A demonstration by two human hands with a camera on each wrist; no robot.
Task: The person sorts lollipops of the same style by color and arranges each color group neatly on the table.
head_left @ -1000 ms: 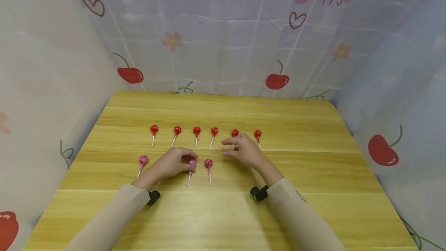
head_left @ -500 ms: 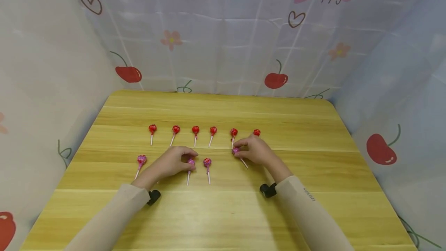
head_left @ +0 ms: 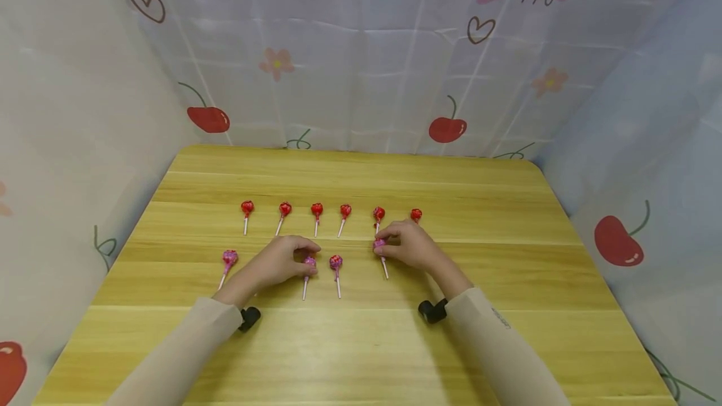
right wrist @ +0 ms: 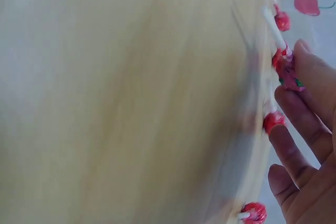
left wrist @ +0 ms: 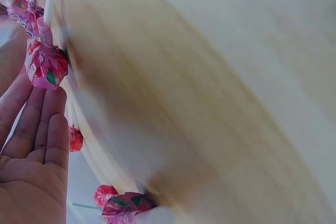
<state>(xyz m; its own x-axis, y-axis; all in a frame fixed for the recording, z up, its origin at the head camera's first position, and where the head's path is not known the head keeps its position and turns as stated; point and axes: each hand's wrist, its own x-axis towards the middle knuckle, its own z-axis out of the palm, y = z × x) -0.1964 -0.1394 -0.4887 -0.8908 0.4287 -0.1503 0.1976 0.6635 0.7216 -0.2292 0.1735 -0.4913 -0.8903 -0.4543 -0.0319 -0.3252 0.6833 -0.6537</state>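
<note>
In the head view, my left hand [head_left: 280, 262] rests at the near row, thumb and fingertips about the head of a pink-purple wrapped lollipop [head_left: 309, 262]. Its white stick points toward me; the left wrist view shows the wrapped head [left wrist: 48, 69] against the fingertips. My right hand [head_left: 413, 246] pinches another pink lollipop [head_left: 380, 244] by its head between thumb and index finger, the other fingers looser in the right wrist view. Between the hands lies a third purple lollipop [head_left: 336, 262]. One more pink lollipop [head_left: 229, 257] sits left of my left hand, its stick partly behind the wrist.
Behind the hands runs a row of several red lollipops [head_left: 317, 209] with sticks toward me. The rightmost red lollipop [head_left: 416, 214] is partly covered by my right hand. The wooden table [head_left: 361, 356] meets a printed curtain [head_left: 361, 93] at its back and sides.
My right hand has shifted slightly right and toward me, bringing a pink lollipop into sight below the fifth red one. Its stick has swung from slanting right to nearly straight. The left hand stays put.
</note>
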